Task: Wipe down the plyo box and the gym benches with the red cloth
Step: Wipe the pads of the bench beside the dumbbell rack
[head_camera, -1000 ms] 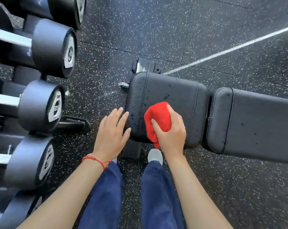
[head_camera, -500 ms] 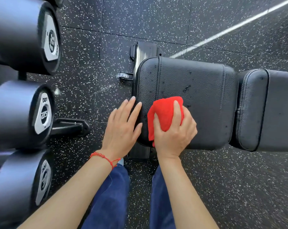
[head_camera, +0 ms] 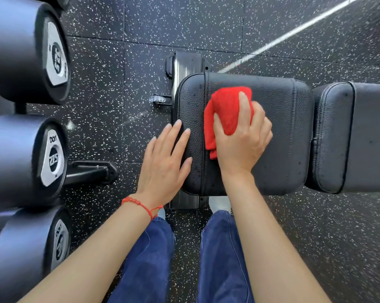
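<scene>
Right hand [head_camera: 242,141] clenched around the bunched red cloth [head_camera: 227,114], pressing it on the bench seat pad [head_camera: 280,132]; cloth protrudes past the fingertips, toward the pad's far edge. Left hand [head_camera: 165,162] flat, fingers spread, on the pad's left end.

black padded surface [head_camera: 278,136] on the speckled floor [head_camera: 228,25]; red cloth [head_camera: 227,112] and both hands rest on it.

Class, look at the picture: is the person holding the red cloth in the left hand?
No, the right hand grips the red cloth; the left hand lies flat, empty, on the bench seat pad.
</scene>
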Demonstrator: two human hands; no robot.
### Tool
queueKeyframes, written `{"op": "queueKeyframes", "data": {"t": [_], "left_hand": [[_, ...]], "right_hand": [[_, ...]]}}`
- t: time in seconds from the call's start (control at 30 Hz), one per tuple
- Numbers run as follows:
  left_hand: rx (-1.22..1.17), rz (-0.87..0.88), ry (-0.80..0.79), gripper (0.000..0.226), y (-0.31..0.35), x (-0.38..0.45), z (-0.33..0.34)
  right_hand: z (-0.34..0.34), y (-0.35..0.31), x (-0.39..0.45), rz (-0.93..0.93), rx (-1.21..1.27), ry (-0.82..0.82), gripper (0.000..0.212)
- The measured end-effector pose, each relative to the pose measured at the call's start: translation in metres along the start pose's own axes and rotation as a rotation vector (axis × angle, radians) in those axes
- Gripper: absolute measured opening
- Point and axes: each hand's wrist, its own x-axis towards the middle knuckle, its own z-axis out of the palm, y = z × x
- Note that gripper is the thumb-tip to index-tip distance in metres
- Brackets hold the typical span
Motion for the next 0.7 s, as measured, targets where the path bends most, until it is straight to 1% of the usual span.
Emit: {"op": "queueKeyframes", "data": {"t": [0.17, 0.27, 0.4, 0.57, 0.7], "left_hand": [[0.051, 0.003, 0.037, 0.052, 0.006, 0.004, 0.006], [0.11, 0.018, 0.057, 0.052, 0.016, 0.009, 0.011], [0.109, 0.054, 0.081, 0.053, 0.03, 0.022, 0.019], [0.123, 0.044, 0.075, 0.054, 0.034, 0.03, 0.031], [0.153, 0.054, 0.098, 0.054, 0.031, 0.03, 0.037]], "right_hand": [[-0.027, 0.04, -0.08, 0.005, -0.029, -0.032, 0.049], [-0.035, 0.055, -0.101, -0.019, -0.038, -0.068, 0.05], [-0.029, 0.053, -0.07, -0.009, -0.047, -0.054, 0.05], [-0.015, 0.044, 0.015, 0.14, -0.024, -0.007, 0.051], [-0.006, 0.05, 0.062, 0.118, -0.061, -0.135, 0.058]]}}
